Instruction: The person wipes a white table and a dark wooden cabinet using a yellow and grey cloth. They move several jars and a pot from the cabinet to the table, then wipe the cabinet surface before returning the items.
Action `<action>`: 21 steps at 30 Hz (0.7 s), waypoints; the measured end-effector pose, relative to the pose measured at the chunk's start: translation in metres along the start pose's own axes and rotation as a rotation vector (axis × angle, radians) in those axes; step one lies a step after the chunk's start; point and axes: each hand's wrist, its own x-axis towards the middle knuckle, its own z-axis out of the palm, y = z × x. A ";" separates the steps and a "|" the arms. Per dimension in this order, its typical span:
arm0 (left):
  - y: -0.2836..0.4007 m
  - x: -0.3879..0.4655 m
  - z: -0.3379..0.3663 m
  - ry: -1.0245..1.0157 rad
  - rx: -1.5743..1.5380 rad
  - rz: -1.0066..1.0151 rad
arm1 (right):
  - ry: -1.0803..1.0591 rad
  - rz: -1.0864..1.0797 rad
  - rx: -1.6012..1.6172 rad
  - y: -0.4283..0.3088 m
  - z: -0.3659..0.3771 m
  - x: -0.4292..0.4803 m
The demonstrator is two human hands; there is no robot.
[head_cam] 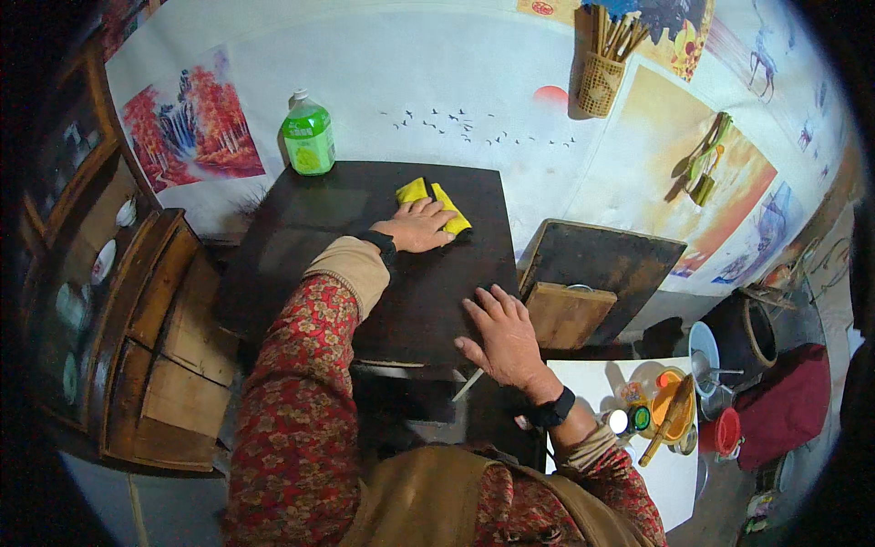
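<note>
My left hand (415, 225) lies spread on a folded yellow cloth (448, 205) with dark edging, pressing it on the dark tabletop (307, 239) towards the back. The fingers are apart and rest over the cloth without closing round it. At the table's near right corner, my right hand (504, 338) is spread with its palm down and holds nothing. A clear plastic bottle (309, 140) of green liquid, with a green label, stands upright at the table's back left corner.
A wooden cabinet (154, 301) stands at the left. Right of the table, a wooden board (571, 314) leans against a larger dark panel (615, 267). Jars and an orange bowl (673, 410) stand on a white surface (656, 492). A woven holder (601, 85) with sticks hangs on the wall.
</note>
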 end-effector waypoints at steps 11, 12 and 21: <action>-0.078 0.028 -0.009 -0.056 -0.064 -0.219 | -0.076 0.048 0.013 -0.001 -0.005 0.006; -0.084 0.031 -0.010 -0.050 -0.063 -0.235 | -0.088 0.057 0.017 -0.002 -0.005 0.007; -0.127 0.055 -0.018 -0.072 -0.010 -0.331 | -0.127 0.091 0.030 -0.003 -0.012 0.012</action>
